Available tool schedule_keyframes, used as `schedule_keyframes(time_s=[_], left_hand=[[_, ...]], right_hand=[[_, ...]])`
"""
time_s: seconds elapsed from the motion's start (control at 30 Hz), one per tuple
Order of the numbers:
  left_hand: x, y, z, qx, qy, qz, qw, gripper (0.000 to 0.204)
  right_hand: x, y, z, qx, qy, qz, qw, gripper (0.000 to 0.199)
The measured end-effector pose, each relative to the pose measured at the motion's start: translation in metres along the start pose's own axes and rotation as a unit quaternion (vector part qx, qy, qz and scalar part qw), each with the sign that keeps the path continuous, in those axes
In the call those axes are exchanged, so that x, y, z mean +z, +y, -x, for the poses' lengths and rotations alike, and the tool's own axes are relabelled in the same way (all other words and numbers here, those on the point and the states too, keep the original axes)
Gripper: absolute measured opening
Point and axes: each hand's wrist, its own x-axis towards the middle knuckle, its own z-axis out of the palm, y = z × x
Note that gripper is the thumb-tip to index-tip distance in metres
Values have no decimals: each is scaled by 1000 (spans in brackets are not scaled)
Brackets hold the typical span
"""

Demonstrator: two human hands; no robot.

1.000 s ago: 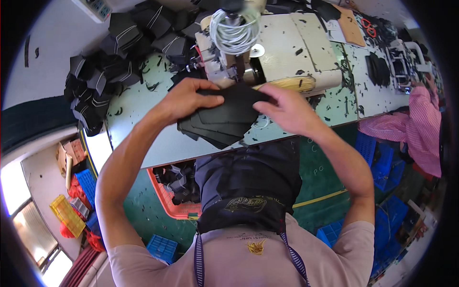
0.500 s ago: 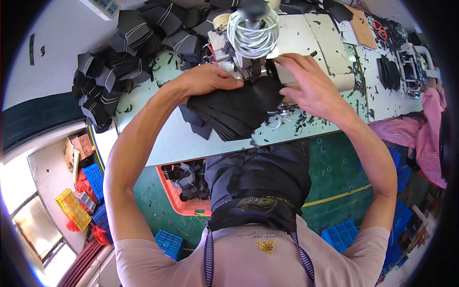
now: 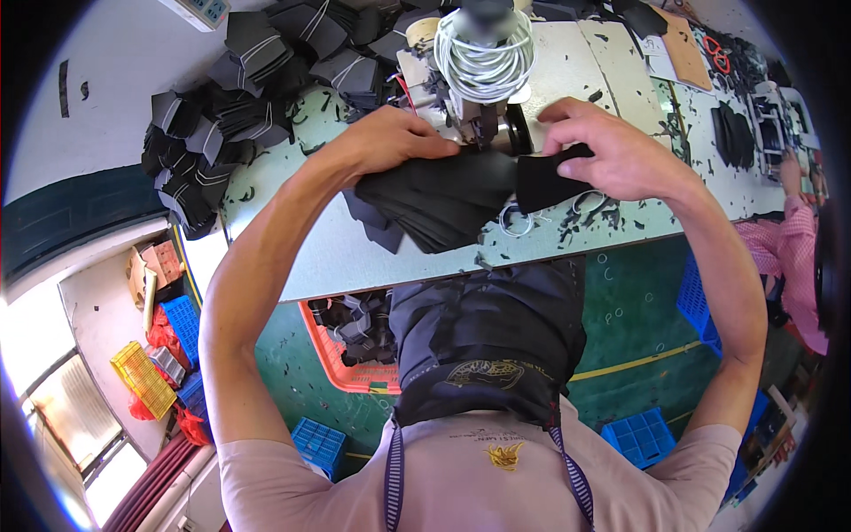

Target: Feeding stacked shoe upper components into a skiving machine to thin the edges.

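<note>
My left hand (image 3: 390, 140) is closed on the top edge of a fanned stack of black sheet pieces (image 3: 434, 202), thumb toward the machine's working head. Below it, the stack lies on the pale table. My right hand (image 3: 620, 158) pinches a single black piece (image 3: 548, 184) between thumb and fingers, just right of the stack. Directly behind the pieces stands a cream machine (image 3: 567, 62), with a dark round part (image 3: 516, 131) beside its working head. A coil of white cable (image 3: 486, 58) hides part of the machine.
Strapped bundles of black pieces (image 3: 213, 124) are piled at the back left. Dark scraps litter the pale table (image 3: 310, 253). An orange crate (image 3: 355, 381) of bundles sits below. Another person's pink checked sleeve (image 3: 793, 239) shows at the right, near a second machine (image 3: 780, 124).
My right hand has moved right, away from the machine head, drawing one black piece apart from the stack. My left hand stays on the stack. The co-worker's arm has reached forward.
</note>
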Motion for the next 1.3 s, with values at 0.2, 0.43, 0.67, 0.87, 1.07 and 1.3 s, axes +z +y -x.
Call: schedule_keyframes(time_s=[0.2, 0.43, 0.67, 0.87, 1.07, 1.3], left_hand=[[7, -8, 0, 50, -89, 136, 985, 33], [0, -6, -2, -10, -7, 6, 1000, 31], [5, -3, -3, 83, -45, 64, 993, 31], [4, -2, -5, 0, 7, 12, 1000, 28], [13, 6, -7, 38, 32, -31, 998, 32], [8, -13, -2, 30, 6, 41, 999, 28]], right_hand=[[22, -1, -10, -5, 96, 128, 987, 21], [-13, 2, 1, 85, -63, 18, 994, 24], [14, 0, -18, -15, 62, 102, 993, 25], [-15, 3, -3, 74, -27, 74, 994, 27], [2, -5, -17, -25, -6, 28, 999, 30], [-14, 4, -8, 85, -60, 47, 993, 33]])
